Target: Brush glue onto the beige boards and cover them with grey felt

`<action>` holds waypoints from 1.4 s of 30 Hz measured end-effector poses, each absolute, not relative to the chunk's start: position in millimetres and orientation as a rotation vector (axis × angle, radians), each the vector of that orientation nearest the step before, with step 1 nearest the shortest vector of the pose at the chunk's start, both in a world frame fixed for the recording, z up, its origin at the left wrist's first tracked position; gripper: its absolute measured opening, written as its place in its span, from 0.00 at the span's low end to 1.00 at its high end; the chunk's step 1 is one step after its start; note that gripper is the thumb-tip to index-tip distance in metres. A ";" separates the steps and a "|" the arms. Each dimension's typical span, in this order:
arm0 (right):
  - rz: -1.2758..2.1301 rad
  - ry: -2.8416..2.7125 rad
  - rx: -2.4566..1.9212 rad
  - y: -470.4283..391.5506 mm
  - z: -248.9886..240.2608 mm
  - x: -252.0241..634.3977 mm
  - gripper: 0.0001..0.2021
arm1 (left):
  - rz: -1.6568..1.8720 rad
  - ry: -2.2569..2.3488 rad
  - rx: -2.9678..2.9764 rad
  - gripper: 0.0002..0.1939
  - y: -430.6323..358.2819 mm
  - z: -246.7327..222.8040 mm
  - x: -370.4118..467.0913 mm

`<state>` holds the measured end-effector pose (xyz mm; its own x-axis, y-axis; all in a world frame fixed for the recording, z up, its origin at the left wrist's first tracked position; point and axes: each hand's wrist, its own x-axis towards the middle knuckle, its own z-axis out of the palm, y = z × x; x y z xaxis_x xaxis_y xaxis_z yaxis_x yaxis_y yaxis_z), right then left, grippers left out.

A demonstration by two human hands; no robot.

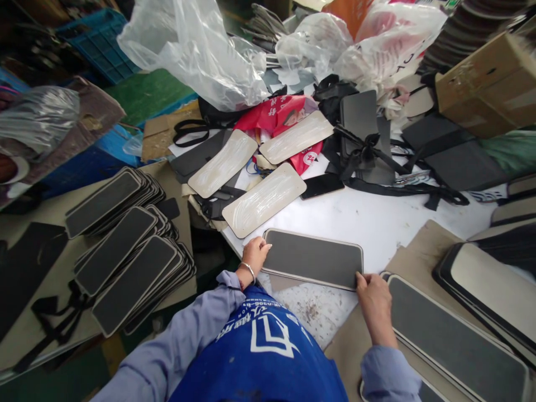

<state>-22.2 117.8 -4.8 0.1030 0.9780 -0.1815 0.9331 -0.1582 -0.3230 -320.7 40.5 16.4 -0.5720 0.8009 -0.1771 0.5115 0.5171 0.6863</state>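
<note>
A dark grey rounded rectangular panel (314,258) with a pale rim lies in front of me over the white tabletop. My left hand (254,258) grips its left end, thumb along the near corner. At the right end, the fingers of my right hand (374,301) pinch the edge. Just beyond the panel is a beige rounded piece (264,200) with whitish streaks. Two similar beige pieces, one to the left (223,163) and one farther back (296,137), lie behind it. A black phone-like slab (322,186) rests beside them.
Stacks of similar grey panels (134,279) lie on a board at left. Larger grey panels (456,335) and pale pieces (498,279) sit at right. Behind are plastic bags (196,50), a tied black bundle (364,139), a cardboard box (489,84) and a blue crate (100,44).
</note>
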 end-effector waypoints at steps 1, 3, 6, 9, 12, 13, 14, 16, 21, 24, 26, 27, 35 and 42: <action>0.533 -1.952 -2.231 117.9 -5.1 -22.1 0.09 | 0.807 2.280 1.078 0.11 40.5 16.6 -320.8; 0.520 -1.959 -2.221 117.9 -6.0 -22.2 0.09 | 0.807 2.278 1.091 0.12 40.3 16.1 -321.1; 0.512 -1.969 -2.217 116.7 -7.8 -22.2 0.10 | 0.808 2.283 1.108 0.11 39.6 13.7 -321.2; 0.506 -1.983 -2.203 115.1 -10.5 -21.2 0.11 | 0.803 2.297 1.122 0.11 39.2 11.2 -321.2; 0.491 -1.984 -2.165 114.6 -13.3 -19.9 0.11 | 0.791 2.310 1.135 0.12 39.6 10.5 -320.9; 0.494 -1.977 -2.160 114.8 -14.1 -19.7 0.11 | 0.789 2.317 1.125 0.11 39.9 10.6 -320.8; 0.497 -1.969 -2.161 115.1 -14.6 -19.7 0.11 | 0.789 2.325 1.103 0.11 40.2 10.6 -320.8; 0.499 -1.952 -2.173 115.4 -14.9 -20.6 0.10 | 0.795 2.341 1.048 0.09 40.3 10.2 -321.1; 0.490 -1.916 -2.209 112.4 -8.8 -25.6 0.08 | 0.697 2.367 1.101 0.08 36.1 9.9 -322.4; 0.523 -1.901 -2.215 110.7 -5.0 -28.2 0.08 | 0.503 2.440 1.419 0.07 34.1 15.4 -320.5; 0.534 -1.889 -2.216 110.4 -4.5 -28.7 0.07 | 0.388 2.459 1.692 0.08 35.6 20.5 -315.8; 0.538 -1.881 -2.217 110.2 -4.9 -28.6 0.08 | 0.360 2.435 1.809 0.09 37.4 22.4 -312.2; 0.566 -1.857 -2.202 109.5 -5.9 -27.6 0.08 | 0.319 2.102 2.190 0.28 59.5 1.6 -287.2; 0.597 -1.859 -2.200 110.3 -3.9 -23.8 0.09 | 0.197 2.120 2.186 0.31 58.1 -2.7 -287.9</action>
